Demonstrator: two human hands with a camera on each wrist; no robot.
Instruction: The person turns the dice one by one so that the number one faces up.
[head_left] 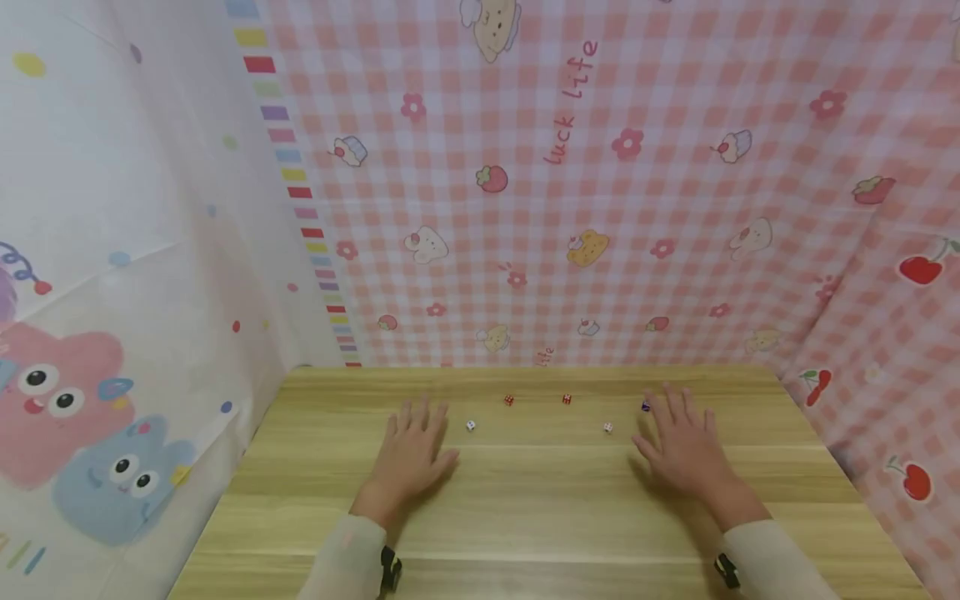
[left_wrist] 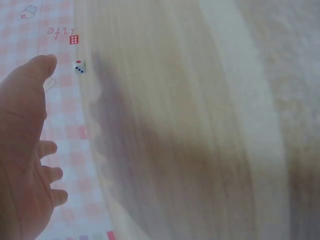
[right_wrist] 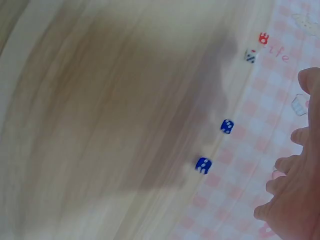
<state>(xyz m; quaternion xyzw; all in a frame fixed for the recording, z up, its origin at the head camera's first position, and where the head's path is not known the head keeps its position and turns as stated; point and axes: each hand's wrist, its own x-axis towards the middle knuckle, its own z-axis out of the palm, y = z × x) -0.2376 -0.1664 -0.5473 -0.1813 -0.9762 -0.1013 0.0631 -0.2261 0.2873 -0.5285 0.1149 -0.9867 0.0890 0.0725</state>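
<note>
My left hand [head_left: 411, 450] hovers over the left half of the table, fingers spread, holding nothing. Just right of its fingertips lies a white die [head_left: 470, 426], which also shows beside a red die [left_wrist: 74, 39] in the left wrist view. Two red dice sit farther back, one left [head_left: 509, 400] and one right [head_left: 567, 399]. Near the thumb of my right hand [head_left: 686, 446] is another white die [head_left: 608, 427]. That hand, also spread and holding nothing, partly covers a blue die [head_left: 646, 407]. Two blue dice, one nearer [right_wrist: 203, 165] and one farther [right_wrist: 227, 126], appear in the right wrist view.
The wooden table [head_left: 540, 508] ends at a pink checked cloth [head_left: 525, 208] hanging behind it. A white printed cloth [head_left: 172, 292] hangs on the left, and more pink cloth with cherries [head_left: 917, 482] on the right. Dark straps [head_left: 390, 570] sit at the sleeves.
</note>
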